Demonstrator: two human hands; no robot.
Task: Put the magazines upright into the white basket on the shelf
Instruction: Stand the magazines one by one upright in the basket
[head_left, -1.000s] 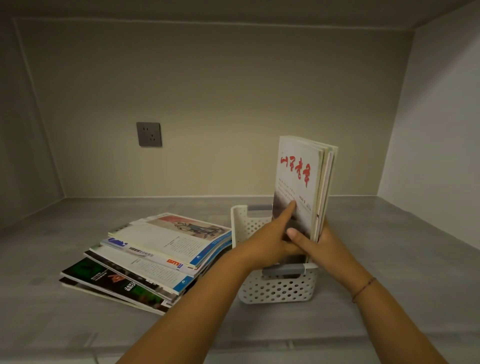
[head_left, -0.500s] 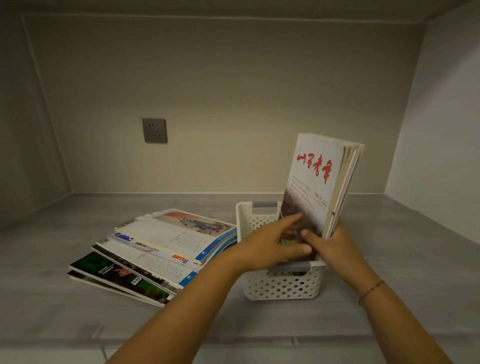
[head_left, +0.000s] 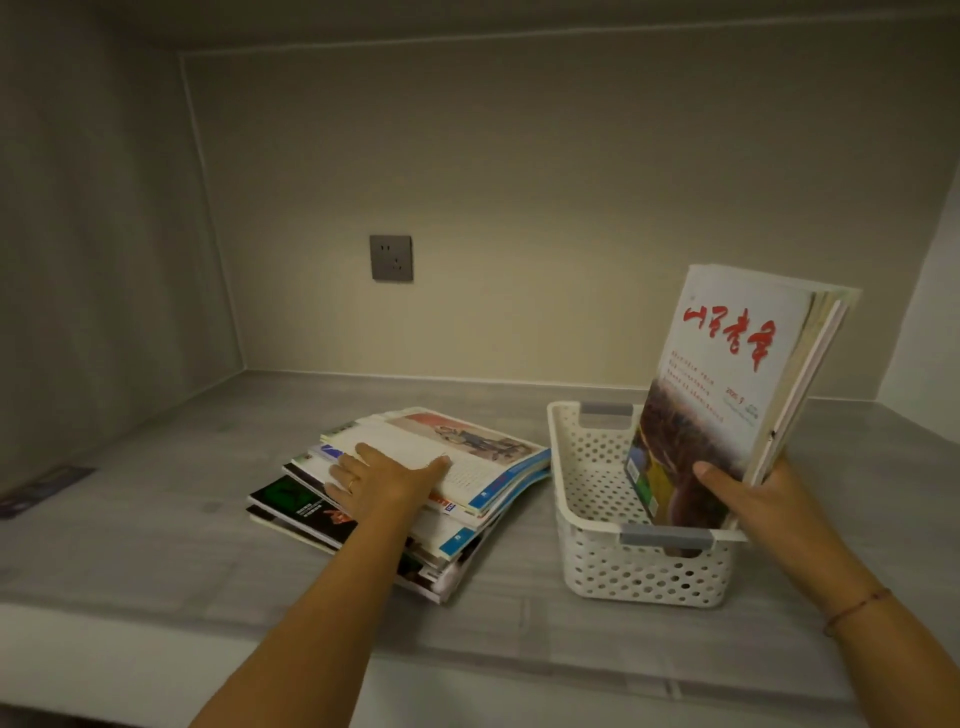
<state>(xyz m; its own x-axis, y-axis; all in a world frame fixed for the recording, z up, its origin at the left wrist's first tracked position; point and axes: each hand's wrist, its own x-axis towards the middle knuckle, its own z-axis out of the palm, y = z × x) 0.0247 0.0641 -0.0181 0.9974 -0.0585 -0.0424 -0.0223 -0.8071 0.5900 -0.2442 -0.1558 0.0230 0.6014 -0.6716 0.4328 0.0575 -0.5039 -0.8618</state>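
A white perforated basket (head_left: 587, 483) with grey handles stands on the grey shelf. Several magazines (head_left: 727, 379) stand upright in its right side, leaning right; the front cover is white with red script. My right hand (head_left: 748, 499) grips their lower edge, thumb across the front cover. To the left of the basket lies a flat stack of magazines (head_left: 488, 467). My left hand (head_left: 384, 478) rests flat on the top magazine of that stack, fingers straight.
A grey wall socket (head_left: 391, 257) sits on the back wall. A dark flat card (head_left: 41, 488) lies at the shelf's far left. Side walls close the shelf on both sides, and its front edge (head_left: 156, 649) runs below my arms.
My left hand has let go of the upright magazines and moved left onto the flat stack. My right hand still holds the upright magazines, which lean further right.
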